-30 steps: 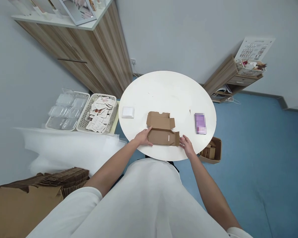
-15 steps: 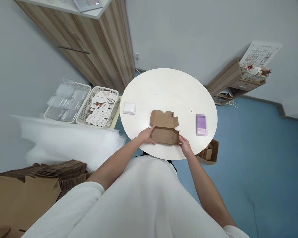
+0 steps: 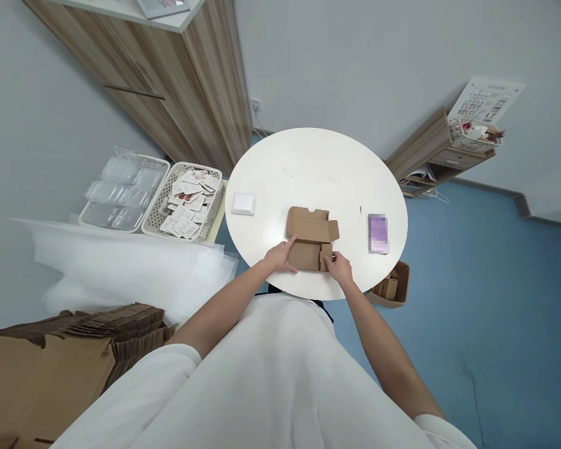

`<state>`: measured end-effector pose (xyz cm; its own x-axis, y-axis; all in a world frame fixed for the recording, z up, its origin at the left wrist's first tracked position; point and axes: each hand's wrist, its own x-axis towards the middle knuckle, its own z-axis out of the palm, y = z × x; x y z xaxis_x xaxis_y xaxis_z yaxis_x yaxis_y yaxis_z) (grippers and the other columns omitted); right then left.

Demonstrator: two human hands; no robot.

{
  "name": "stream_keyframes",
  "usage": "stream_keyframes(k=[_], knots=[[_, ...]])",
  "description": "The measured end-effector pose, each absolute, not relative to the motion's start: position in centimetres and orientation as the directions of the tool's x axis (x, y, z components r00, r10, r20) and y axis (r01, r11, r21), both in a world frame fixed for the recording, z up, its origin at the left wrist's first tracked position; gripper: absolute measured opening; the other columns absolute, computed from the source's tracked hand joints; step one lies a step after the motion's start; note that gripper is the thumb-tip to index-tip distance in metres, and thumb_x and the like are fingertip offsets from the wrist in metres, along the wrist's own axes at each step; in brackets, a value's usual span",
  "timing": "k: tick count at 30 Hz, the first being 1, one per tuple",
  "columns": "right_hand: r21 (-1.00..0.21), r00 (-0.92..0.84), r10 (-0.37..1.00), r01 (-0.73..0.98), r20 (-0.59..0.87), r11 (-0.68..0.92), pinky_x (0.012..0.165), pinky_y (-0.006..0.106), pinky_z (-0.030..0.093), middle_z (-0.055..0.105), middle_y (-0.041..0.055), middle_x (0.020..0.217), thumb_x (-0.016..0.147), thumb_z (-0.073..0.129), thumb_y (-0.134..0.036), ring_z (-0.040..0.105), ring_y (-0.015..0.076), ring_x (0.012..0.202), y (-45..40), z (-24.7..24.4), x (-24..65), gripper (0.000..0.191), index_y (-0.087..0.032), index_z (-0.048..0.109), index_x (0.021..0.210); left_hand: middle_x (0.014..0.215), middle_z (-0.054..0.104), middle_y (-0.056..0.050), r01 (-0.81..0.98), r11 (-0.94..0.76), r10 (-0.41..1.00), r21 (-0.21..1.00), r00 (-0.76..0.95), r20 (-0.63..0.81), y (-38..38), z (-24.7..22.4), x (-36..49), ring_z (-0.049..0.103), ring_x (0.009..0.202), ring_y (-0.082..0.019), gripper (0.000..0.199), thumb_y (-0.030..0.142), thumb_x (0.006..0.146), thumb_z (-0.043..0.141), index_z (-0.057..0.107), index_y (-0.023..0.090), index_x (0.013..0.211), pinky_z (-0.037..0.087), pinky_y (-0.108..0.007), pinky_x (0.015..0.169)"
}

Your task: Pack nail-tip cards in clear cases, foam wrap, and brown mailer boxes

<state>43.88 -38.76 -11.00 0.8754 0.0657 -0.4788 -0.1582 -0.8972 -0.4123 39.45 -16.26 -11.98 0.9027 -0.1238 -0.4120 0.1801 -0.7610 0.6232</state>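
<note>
- Right hand point(image 3: 339, 268) grips the cardboard box's point(image 3: 305, 254) right end flap point(image 3: 325, 252), fingers curled.
- Left hand point(image 3: 280, 256), thumb and fingers spread, braces its left end.
- Box lies by the white table's point(image 3: 318, 163) near edge; tabletop stretches beyond, far side.

No legible txt, prob. too small

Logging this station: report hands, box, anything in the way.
Left hand at open box, left end. Right hand on its right flap. White packet, purple item lie apart from box.
</note>
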Motion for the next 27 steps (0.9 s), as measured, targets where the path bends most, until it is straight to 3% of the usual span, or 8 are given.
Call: stream_keyframes(k=[3,8,13,15,21,24,27], knots=[[-0.274,0.859,0.055,-0.102,-0.509,-0.956,0.06,0.029,0.039,0.063,0.0078,0.085,0.082,0.037,-0.038,0.058,0.021,0.077,-38.5,-11.1,44.0,0.028,-0.019,0.053,0.094,0.118,0.047,-0.011,0.178,-0.737,-0.125,0.652,0.912,-0.391,-16.3,-12.1,38.9,0.05,0.103,-0.028,0.114,0.049,0.047,0.074,0.009,0.025,0.137,0.04,-0.032,0.078],[-0.097,0.87,0.038,-0.011,-0.491,-0.995,0.063,0.032,0.04,0.06,0.012,0.084,0.086,0.029,-0.035,0.059,0.0249,0.08,-38.1,-11.2,43.3,0.028,-0.017,0.046,0.098,0.118,0.045,-0.01,0.22,-0.63,-0.058,0.745,0.943,-0.328,-17.1,-12.7,36.7,0.056,0.082,-0.019,0.101,0.048,0.063,0.065,0.002,0.024,0.138,0.043,-0.032,0.074],[-0.039,0.872,0.039,0.023,-0.488,-0.999,0.066,0.035,0.04,0.061,0.0129,0.084,0.087,0.026,-0.032,0.059,0.0253,0.081,-38.2,-11.2,42.7,0.027,-0.016,0.043,0.101,0.114,0.05,-0.009,0.3,-0.507,0.028,0.808,0.943,-0.333,-18.2,-13.6,35.0,0.056,0.079,-0.014,0.056,0.034,0.081,0.047,0.027,0.021,0.132,0.044,-0.032,0.079],[-0.047,0.871,0.053,0.034,-0.489,-0.998,0.067,0.035,0.04,0.061,0.0138,0.085,0.088,0.026,-0.031,0.06,0.0254,0.081,-38.3,-11.3,42.7,0.027,-0.016,0.043,0.102,0.111,0.052,-0.007,0.31,-0.489,0.049,0.816,0.943,-0.329,-18.4,-13.8,34.9,0.056,0.078,-0.014,0.05,0.03,0.081,0.046,0.033,0.022,0.129,0.045,-0.031,0.079],[-0.149,0.863,0.088,0.015,-0.497,-0.989,0.069,0.037,0.042,0.061,0.0127,0.089,0.087,0.027,-0.036,0.059,0.0263,0.085,-39.0,-11.1,43.5,0.032,-0.018,0.045,0.107,0.104,0.055,-0.005,0.331,-0.484,0.109,0.81,0.941,-0.32,-18.9,-13.9,35.4,0.056,0.074,-0.013,0.047,0.029,0.079,0.049,0.04,0.022,0.125,0.046,-0.03,0.076],[-0.345,0.857,0.134,-0.054,-0.498,-0.937,0.07,0.036,0.044,0.061,0.0112,0.097,0.084,0.031,-0.045,0.059,0.0248,0.087,-39.9,-10.8,43.5,0.044,-0.019,0.038,0.119,0.108,0.055,-0.007,0.364,-0.472,0.166,0.803,0.931,-0.324,-19.2,-13.9,35.7,0.057,0.08,-0.014,0.048,0.028,0.08,0.048,0.038,0.02,0.126,0.046,-0.029,0.079],[-0.584,0.832,0.185,-0.191,-0.522,-0.789,0.064,0.031,0.047,0.055,0.0108,0.113,0.082,0.031,-0.051,0.062,0.0182,0.075,-41.0,-10.7,42.9,0.057,-0.02,0.028,0.129,0.114,0.052,-0.009,0.401,-0.452,0.217,0.797,0.916,-0.338,-19.2,-13.9,35.7,0.056,0.09,-0.014,0.048,0.027,0.081,0.046,0.038,0.016,0.127,0.045,-0.028,0.083]])
